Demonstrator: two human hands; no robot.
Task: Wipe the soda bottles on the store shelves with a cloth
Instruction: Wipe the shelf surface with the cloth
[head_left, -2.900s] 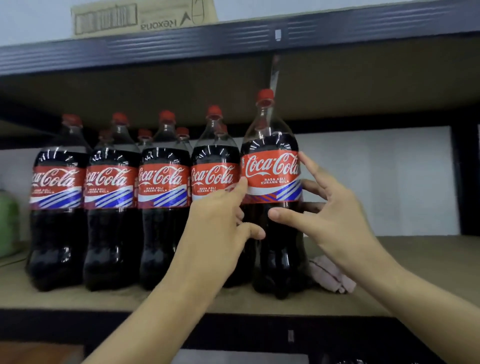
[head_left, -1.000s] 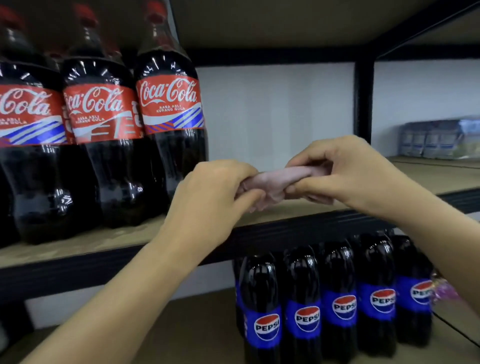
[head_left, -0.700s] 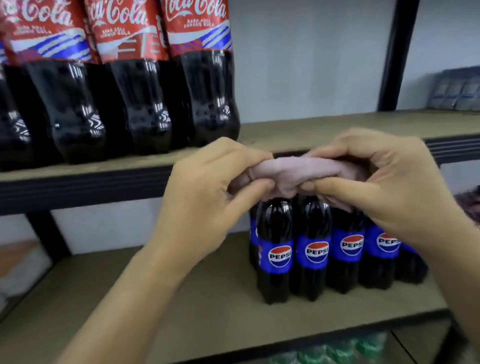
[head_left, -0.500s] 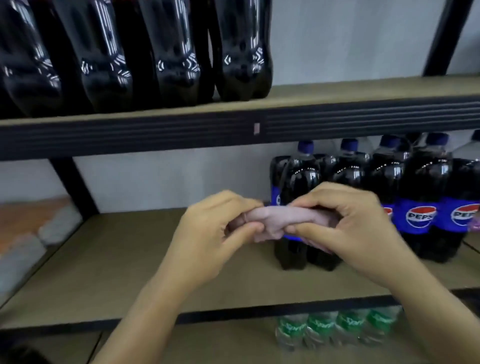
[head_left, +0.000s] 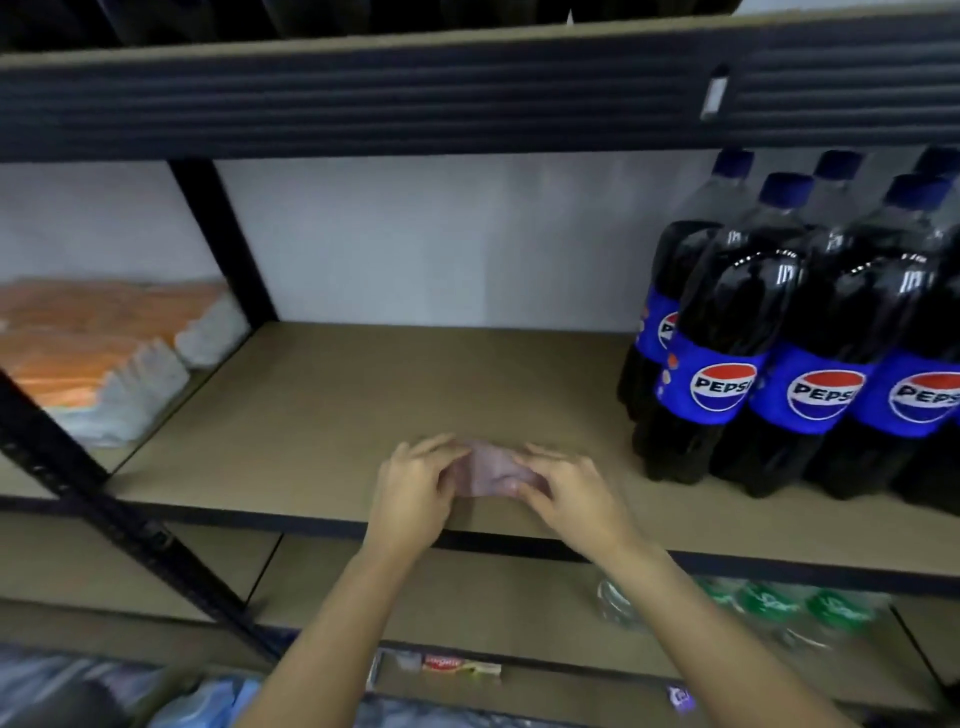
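Pink cloth (head_left: 485, 470), soft and limp, lies on the brown shelf (head_left: 322, 415) between my hands. My left hand (head_left: 415, 488) and right hand (head_left: 566, 488) each pinch an end. Well right stand the Pepsi bottles (head_left: 727, 332), likely heavy, slick plastic; I'd grip one at its waist.

Glossy plastic Pepsi bottles (head_left: 727, 332), soft pale-pink cloth (head_left: 485, 467), matt brown fibreboard shelf (head_left: 395, 384), ribbed dark metal rail (head_left: 363, 98)
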